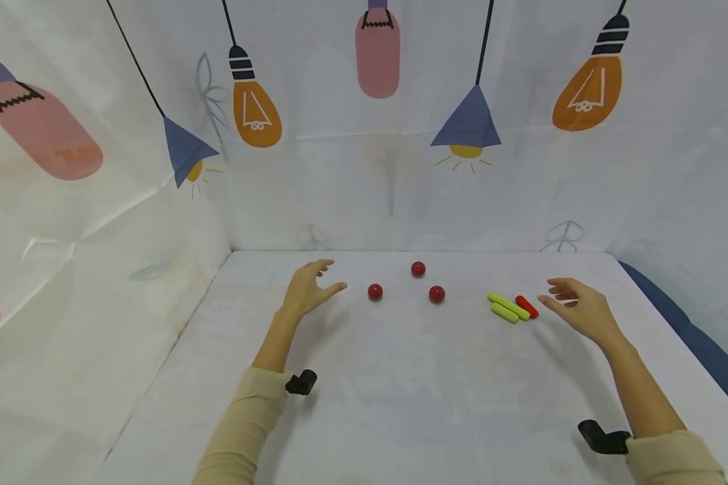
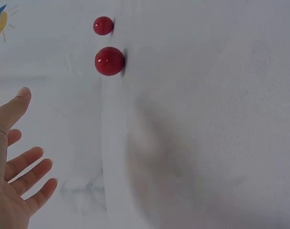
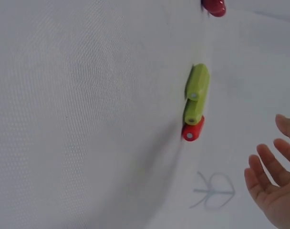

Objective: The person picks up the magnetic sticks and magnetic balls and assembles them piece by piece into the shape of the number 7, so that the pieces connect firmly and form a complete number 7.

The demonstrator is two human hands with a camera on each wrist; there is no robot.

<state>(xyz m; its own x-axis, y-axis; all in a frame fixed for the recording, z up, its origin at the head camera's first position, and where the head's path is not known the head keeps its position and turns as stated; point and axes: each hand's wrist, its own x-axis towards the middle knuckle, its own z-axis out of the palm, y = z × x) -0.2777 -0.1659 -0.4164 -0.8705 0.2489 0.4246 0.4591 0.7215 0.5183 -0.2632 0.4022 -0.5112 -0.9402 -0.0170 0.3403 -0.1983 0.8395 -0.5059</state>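
Note:
My left hand point(image 1: 308, 289) hovers over the left part of the table, fingers loosely bent and thumb apart, holding nothing. Closest to it is a shiny red ball point(image 1: 375, 292); a second red ball point(image 1: 418, 269) lies farther back and a third red ball point(image 1: 437, 294) to the right. On the other side my right hand point(image 1: 582, 310) is raised over the table, its relaxed fingers around nothing. Just left of it lie a longer light-green stick point(image 1: 508, 306), a shorter light-green stick point(image 1: 505, 312) and a short red stick point(image 1: 526, 307), side by side. In the right wrist view the sticks point(image 3: 198, 82) show small pale round spots on their ends.
The white table point(image 1: 364, 391) meets a white sheet point(image 1: 340, 188) printed with lamps and bulbs at the back. Another stretch of sheet point(image 1: 97, 283) hangs along the left. Something dark blue point(image 1: 691, 330) stands beyond the right edge. Black wrist mounts point(image 1: 301, 382) stick out from both sleeves.

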